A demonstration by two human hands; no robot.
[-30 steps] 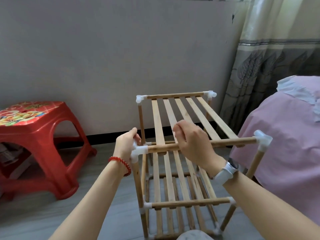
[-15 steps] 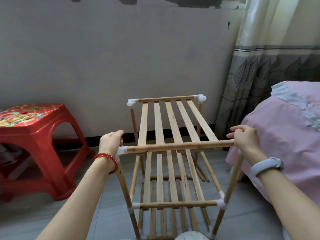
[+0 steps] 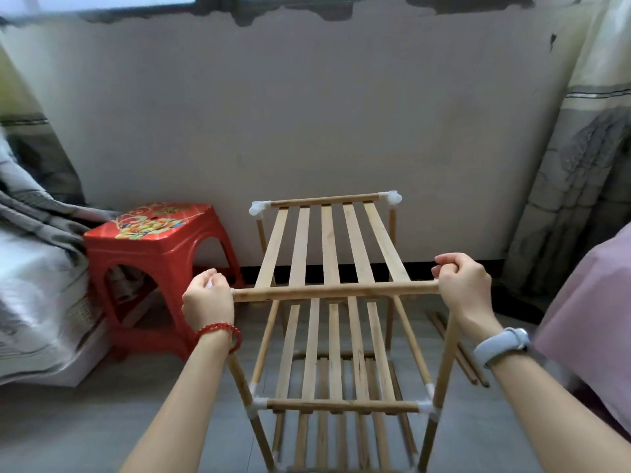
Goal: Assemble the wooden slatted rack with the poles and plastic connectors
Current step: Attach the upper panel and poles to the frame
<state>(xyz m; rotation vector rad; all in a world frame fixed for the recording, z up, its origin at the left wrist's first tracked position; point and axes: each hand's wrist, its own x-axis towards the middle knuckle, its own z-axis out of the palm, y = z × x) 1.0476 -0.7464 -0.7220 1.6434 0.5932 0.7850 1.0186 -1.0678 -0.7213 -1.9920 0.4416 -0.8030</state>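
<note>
Wall [image 3: 307,131]: a pale plastered wall is filling the background, with a dark skirting strip running along its foot.
Floor [image 3: 85,421]: grey boards are spreading under everything.
Curtain [image 3: 580,199]: patterned grey and cream fabric is hanging at the right edge.
Pink bedding [image 3: 597,319]: it is bulging in from the right, just beside the rack.
Grey blanket [image 3: 34,268]: it is lying draped at the left, near the stool.
Red stool [image 3: 153,254]: a plastic stool with a flowered top is standing left of the rack, apart from it.
Rack [image 3: 327,247]: it is standing upright on the floor in the middle, between stool and bedding, with slatted shelves showing at three levels, white plastic connectors at the corners and upright poles between.
Front pole [image 3: 334,291]: the near top rail is lying level across the top slats, running from one hand to the other.
Loose sticks [image 3: 461,353]: a few spare wooden pieces are lying on the floor at the right of the rack.
Left hand [image 3: 208,298]: it is gripping the left end of the front pole, fingers curled round the corner there; a red bead bracelet is sitting on the wrist.
Right hand [image 3: 462,285]: it is clasping the right end of the front pole, fingers wrapped over the top; a pale band is sitting on the wrist.
Far connectors [image 3: 394,197]: two white corner pieces are capping the back rail.
</note>
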